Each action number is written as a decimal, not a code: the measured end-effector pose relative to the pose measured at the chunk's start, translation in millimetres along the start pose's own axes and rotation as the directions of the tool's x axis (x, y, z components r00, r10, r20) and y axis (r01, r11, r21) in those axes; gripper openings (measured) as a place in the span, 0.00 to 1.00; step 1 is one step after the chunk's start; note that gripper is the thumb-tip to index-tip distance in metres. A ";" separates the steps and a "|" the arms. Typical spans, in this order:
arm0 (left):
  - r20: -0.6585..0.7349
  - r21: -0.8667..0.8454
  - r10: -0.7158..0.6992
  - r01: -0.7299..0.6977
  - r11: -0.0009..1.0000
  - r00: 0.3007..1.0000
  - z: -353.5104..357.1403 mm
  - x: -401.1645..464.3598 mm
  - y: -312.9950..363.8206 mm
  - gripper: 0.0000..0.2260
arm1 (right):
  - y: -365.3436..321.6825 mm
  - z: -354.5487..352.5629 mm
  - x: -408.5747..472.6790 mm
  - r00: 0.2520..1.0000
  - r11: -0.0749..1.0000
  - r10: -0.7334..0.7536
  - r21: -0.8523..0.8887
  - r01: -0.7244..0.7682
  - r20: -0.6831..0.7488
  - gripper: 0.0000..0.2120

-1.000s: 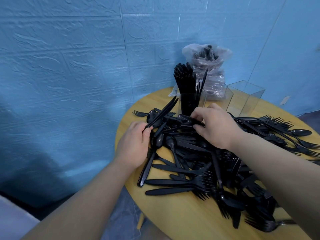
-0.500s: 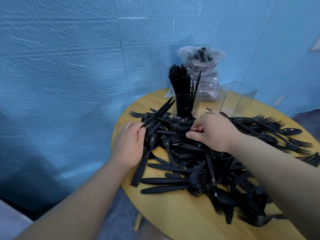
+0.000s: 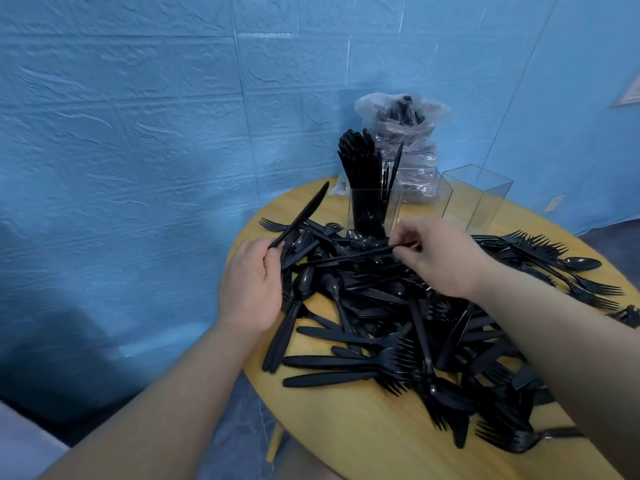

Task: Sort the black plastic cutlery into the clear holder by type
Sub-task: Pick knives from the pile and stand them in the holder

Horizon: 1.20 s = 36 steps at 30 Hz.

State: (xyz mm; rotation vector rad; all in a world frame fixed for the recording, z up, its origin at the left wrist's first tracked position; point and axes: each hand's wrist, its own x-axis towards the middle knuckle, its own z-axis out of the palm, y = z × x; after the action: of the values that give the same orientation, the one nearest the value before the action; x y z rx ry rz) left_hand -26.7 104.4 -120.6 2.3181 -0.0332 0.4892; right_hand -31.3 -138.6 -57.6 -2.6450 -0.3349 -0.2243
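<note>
A heap of black plastic forks, spoons and knives [image 3: 398, 327] covers the round wooden table [image 3: 346, 427]. My left hand [image 3: 251, 289] grips a bunch of black knives [image 3: 301, 216] that point up and away to the right. My right hand [image 3: 440, 258] pinches the end of one black knife [image 3: 349, 258] lying across the top of the heap. The clear holder [image 3: 375, 213] stands behind the heap; its left compartment is packed with upright black cutlery. Two clear compartments [image 3: 476, 199] to its right look bare.
A clear plastic bag [image 3: 403, 133] with more black cutlery leans on the blue wall behind the holder. Forks and a spoon [image 3: 581, 264] spread toward the table's right edge. The table's left edge lies just beside my left hand.
My right hand has lifted from the heap and now pinches one knife by its end. My left hand has raised its bunch of knives a little.
</note>
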 end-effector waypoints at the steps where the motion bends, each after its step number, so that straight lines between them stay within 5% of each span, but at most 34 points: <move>1: -0.016 -0.001 -0.003 0.003 1.000 1.000 -0.9 -0.7 0.9 0.14 | -0.5 -4.5 -1.0 1.000 0.999 -0.005 0.046 0.006 -0.013 0.11; 10: 0.123 0.128 0.213 -0.228 0.965 0.969 -3.2 -8.2 5.5 0.20 | -28.8 -0.7 8.6 0.992 0.955 0.039 0.297 -0.001 -0.122 0.06; 15: 0.154 0.226 0.207 -0.238 0.944 0.966 0.6 -5.5 2.4 0.13 | -34.2 11.5 10.3 0.967 0.951 0.077 0.309 0.001 -0.241 0.07; 17: 0.104 0.203 0.176 -0.194 0.960 0.979 0.8 -3.7 1.9 0.11 | -32.0 8.7 4.9 0.963 0.978 0.035 0.208 0.022 -0.266 0.11; 20: 0.097 0.200 0.131 -0.148 0.969 0.987 0.3 -2.8 1.9 0.12 | -22.1 8.3 -5.4 0.995 0.976 -0.052 -0.208 0.068 0.083 0.17; 22: 0.120 0.218 0.102 -0.126 0.968 0.988 -0.6 -3.4 3.7 0.13 | -13.4 13.3 -8.3 0.977 0.948 0.008 -0.313 0.060 0.211 0.20; 29: 0.321 0.099 -0.027 -0.005 0.995 0.947 -4.8 -6.7 7.5 0.24 | -2.3 19.7 5.0 0.998 0.962 0.017 -0.272 0.000 0.062 0.13; 36: 0.274 0.120 -0.037 0.004 0.993 0.961 0.6 -1.0 4.0 0.20 | 2.7 15.6 10.5 0.994 0.984 0.016 -0.177 -0.034 -0.104 0.04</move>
State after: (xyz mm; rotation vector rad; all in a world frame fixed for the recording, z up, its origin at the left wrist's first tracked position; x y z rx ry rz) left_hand -28.1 100.9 -118.6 2.4848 -0.1165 0.1572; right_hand -18.9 -131.6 -70.2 -2.7993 -0.2582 -0.3974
